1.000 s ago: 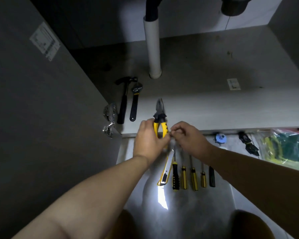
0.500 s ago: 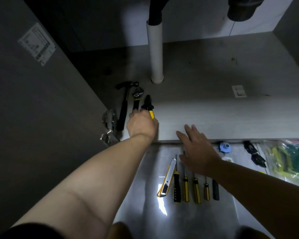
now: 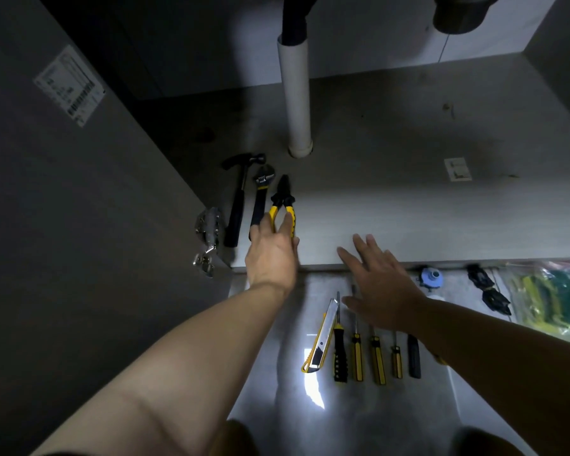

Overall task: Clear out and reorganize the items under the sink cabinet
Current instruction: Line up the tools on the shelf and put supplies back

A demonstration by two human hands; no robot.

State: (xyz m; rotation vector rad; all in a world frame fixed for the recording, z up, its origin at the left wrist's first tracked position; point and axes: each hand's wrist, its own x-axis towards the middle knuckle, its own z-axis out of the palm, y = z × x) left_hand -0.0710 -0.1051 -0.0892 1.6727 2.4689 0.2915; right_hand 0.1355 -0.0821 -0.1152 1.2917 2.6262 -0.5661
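1. Nearest, well in front of the pipe, a knife and a row of screwdrivers lie on the floor, with a bag further right. None of these is put away yet.
2. The right hand hovers flat with fingers spread, holding nothing.
3. The left hand rests straight fingers on the pliers, left-front of the pipe, inside the cabinet.
4. The hammer and wrench lie alongside, so the job looks roughly a third done.

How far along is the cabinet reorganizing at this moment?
Done: hammer and wrench lie side by side on the cabinet floor. In hand: the left hand rests on the pliers, laid beside the wrench; the right hand hovers open. Left: the utility knife, a row of screwdrivers, a blue fitting, black parts and a plastic bag wait on the tile outside.
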